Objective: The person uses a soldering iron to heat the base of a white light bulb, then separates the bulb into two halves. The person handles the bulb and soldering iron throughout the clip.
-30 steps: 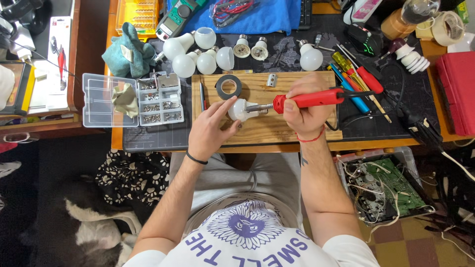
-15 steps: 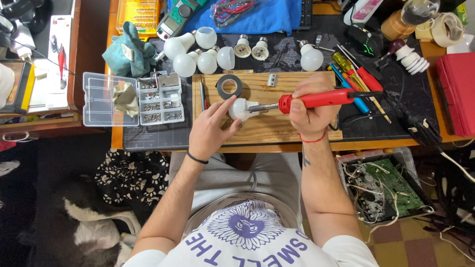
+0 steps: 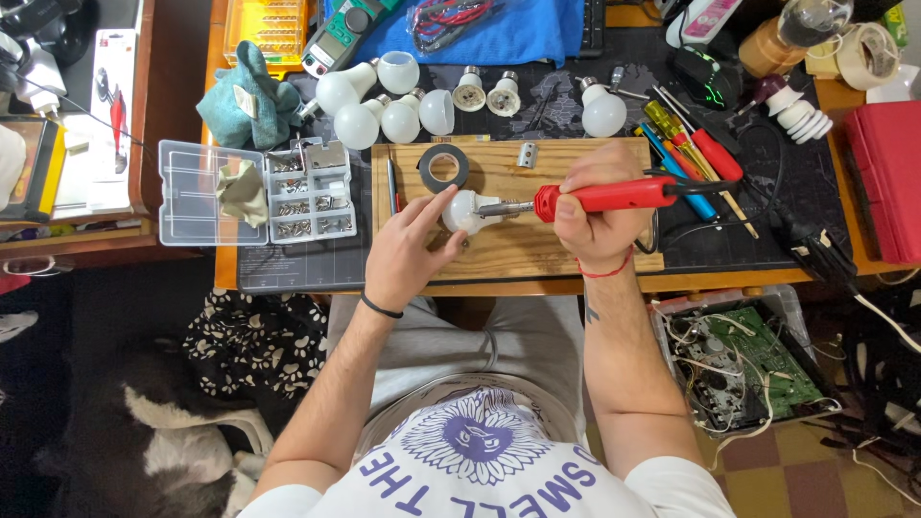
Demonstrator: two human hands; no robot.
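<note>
Bare wooden board (image 3: 499, 254) lies open just below both hands, between the left hand (image 3: 414, 251) and right hand (image 3: 593, 213). Above the left hand, a black tape roll (image 3: 444, 168) and loose white bulbs (image 3: 384, 105) crowd the way; screwdrivers (image 3: 696, 153) block passage right of the right hand.

Yellow rectangular case (image 3: 269, 27) of small tools at far edge of surface, upper left, beside green meter. Green multimeter (image 3: 347, 34) lying tilted just right of it, partly on blue cloth; its grey screen (image 3: 324, 63) at lower-left end, dark dial above. White blister card (image 3: 113, 115) with red-handled tool under clear plastic, on side shelf at far left, upright rectangle. Clear plastic compartment box (image 3: 257, 192) open at left of wooden board, lid flat to left, small metal parts in compartments. Red rectangular case (image 3: 887, 182) at right edge of surface.
</note>
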